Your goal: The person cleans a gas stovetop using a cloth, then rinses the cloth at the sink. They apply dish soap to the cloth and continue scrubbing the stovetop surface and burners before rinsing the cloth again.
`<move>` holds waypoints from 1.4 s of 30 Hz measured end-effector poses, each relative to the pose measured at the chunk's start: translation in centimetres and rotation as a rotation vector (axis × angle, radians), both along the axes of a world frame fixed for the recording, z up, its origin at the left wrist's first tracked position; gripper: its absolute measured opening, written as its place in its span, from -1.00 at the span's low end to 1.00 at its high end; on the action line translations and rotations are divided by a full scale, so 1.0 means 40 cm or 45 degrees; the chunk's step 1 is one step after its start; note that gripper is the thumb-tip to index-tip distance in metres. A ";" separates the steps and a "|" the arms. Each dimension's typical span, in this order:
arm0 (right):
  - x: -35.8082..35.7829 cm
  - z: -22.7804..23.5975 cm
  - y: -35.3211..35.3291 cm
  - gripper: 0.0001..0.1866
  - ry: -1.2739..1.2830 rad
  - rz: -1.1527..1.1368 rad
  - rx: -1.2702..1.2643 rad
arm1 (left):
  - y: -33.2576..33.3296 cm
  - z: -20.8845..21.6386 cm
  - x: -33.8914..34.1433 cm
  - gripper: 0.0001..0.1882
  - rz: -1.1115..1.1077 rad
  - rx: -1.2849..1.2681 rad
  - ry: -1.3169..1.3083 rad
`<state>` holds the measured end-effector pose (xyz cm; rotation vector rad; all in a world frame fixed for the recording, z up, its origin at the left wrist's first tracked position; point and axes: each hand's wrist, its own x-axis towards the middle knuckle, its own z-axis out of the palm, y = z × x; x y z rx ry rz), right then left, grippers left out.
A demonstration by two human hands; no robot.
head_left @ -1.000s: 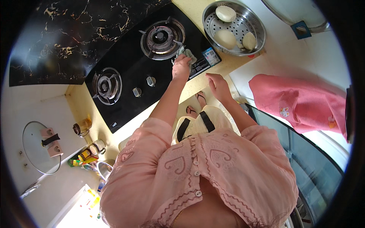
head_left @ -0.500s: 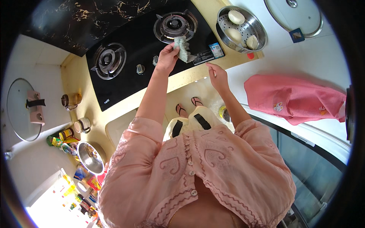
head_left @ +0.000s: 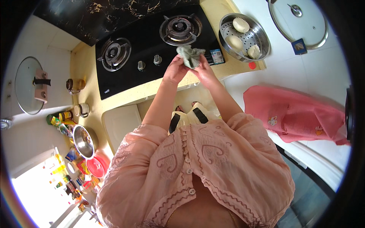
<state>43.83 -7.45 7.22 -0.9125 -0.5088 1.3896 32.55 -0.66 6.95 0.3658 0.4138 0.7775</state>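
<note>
Both of my hands grip a crumpled grey-green cloth point(head_left: 191, 56) above the front edge of the black gas stove point(head_left: 125, 81). My left hand point(head_left: 176, 70) pinches the cloth's left side. On the other side, my right hand point(head_left: 203, 71) has its fingers closed on the cloth's lower right. Just beyond the cloth lies the right burner point(head_left: 180, 27); the left burner point(head_left: 115, 54) is farther off. Two control knobs point(head_left: 157, 59) stand to the left of my hands.
At the back right, a perforated steel steamer pot point(head_left: 262, 40) holds three pale, bun-like rounds. A glass lid point(head_left: 315, 30) hangs behind it, and a pink cloth point(head_left: 292, 110) hangs at the right. Jars, a steel bowl point(head_left: 94, 142) and a red basin point(head_left: 97, 167) stand along the left counter.
My right hand has come up and left to take hold of the cloth, which only my left hand held before. The cloth has shifted slightly right and is more bunched.
</note>
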 end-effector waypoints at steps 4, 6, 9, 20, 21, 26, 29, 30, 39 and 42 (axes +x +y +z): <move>0.077 -0.068 -0.009 -0.49 -0.776 0.128 0.153 | -0.062 -0.053 0.075 -0.76 0.200 0.051 0.644; 0.111 -0.100 -0.015 -0.54 -0.893 0.070 0.126 | -0.070 -0.087 0.107 -0.76 0.194 0.220 0.982; 0.206 -0.126 -0.007 -0.63 -1.443 0.029 0.094 | -0.096 -0.077 0.109 -0.75 -0.061 0.423 1.227; 0.133 -0.125 0.119 -0.69 -1.710 -0.076 -0.122 | -0.195 -0.121 -0.053 -0.78 0.202 -0.393 0.561; 0.096 -0.141 0.126 -0.77 -1.771 0.009 0.005 | -0.193 -0.123 -0.054 -0.79 0.233 -0.426 0.549; -0.134 -0.153 0.164 -0.79 -2.307 0.423 0.655 | -0.185 -0.119 -0.109 -0.82 0.439 -0.430 0.549; -0.127 -0.148 0.227 -0.79 -1.995 0.378 0.569 | -0.184 -0.078 -0.171 -0.80 0.523 -0.415 0.663; -0.113 -0.160 0.261 -0.76 -1.913 0.281 0.441 | -0.185 -0.071 -0.192 -0.80 0.558 -0.404 0.693; -0.131 -0.146 0.180 -0.67 -2.506 0.468 0.889 | -0.221 -0.125 -0.234 -0.81 0.656 -0.544 0.631; -0.085 -0.129 0.156 -0.65 -2.483 0.447 0.923 | -0.212 -0.130 -0.266 -0.82 0.689 -0.517 0.672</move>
